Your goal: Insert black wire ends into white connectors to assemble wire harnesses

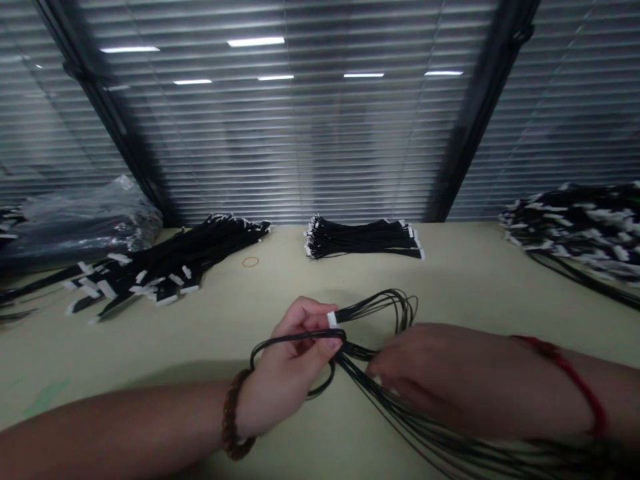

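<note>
A bundle of thin black cables runs from the middle of the table to the lower right. My left hand is closed on it near a white connector, and a cable loop hangs around the fingers and wrist side. From the connector, thin wires arc up and to the right, then down toward my right hand. My right hand lies over the bundle with its fingers bent at the wires; it is slightly blurred and its fingertips are partly hidden.
Black cables with white connectors lie at the left beside a clear plastic bag. A neat cable stack sits at the back middle, a larger pile at the right. A rubber band lies on the table; blinds stand behind.
</note>
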`<state>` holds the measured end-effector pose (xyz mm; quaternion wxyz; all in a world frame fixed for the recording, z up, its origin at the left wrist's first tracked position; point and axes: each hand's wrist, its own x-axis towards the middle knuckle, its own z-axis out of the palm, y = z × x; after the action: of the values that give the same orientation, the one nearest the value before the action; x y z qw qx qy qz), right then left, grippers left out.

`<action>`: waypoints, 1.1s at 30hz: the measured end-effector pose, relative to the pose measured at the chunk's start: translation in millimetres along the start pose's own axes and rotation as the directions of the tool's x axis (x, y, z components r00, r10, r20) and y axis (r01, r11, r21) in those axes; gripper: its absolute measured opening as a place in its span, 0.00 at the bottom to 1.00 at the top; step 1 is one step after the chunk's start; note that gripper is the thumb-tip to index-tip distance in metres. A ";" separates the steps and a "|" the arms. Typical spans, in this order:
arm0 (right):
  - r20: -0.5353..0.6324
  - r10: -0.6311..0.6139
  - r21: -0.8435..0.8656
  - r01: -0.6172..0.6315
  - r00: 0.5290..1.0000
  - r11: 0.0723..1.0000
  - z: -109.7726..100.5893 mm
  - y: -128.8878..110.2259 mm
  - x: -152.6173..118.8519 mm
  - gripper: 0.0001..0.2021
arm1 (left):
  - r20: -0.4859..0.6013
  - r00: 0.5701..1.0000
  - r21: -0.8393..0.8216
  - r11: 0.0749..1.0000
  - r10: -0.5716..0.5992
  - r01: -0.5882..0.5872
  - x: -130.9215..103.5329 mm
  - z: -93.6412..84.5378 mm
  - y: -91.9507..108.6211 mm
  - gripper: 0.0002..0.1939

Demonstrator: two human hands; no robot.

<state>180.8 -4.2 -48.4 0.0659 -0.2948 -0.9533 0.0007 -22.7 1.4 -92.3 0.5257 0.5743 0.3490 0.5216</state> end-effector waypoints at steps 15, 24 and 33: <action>0.069 0.219 0.531 -0.222 0.973 0.818 6.4 -2.3 20.1 0.11 | 0.018 0.997 -0.056 0.996 0.071 -0.070 -0.4 2.3 -0.2 0.08; -0.076 0.211 0.397 -0.165 0.974 0.903 11.2 -6.2 17.4 0.08 | 0.012 0.999 -0.032 0.999 0.033 -0.032 0.5 1.4 -1.5 0.09; -0.178 0.247 0.381 -0.165 0.953 0.910 19.2 -8.8 14.8 0.06 | 0.017 0.999 -0.047 0.998 0.037 -0.036 1.6 1.5 -3.5 0.08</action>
<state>161.3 -2.4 -65.3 0.2245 -0.3754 -0.8867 0.1499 -20.4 3.3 -95.2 0.5324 0.5726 0.3217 0.5341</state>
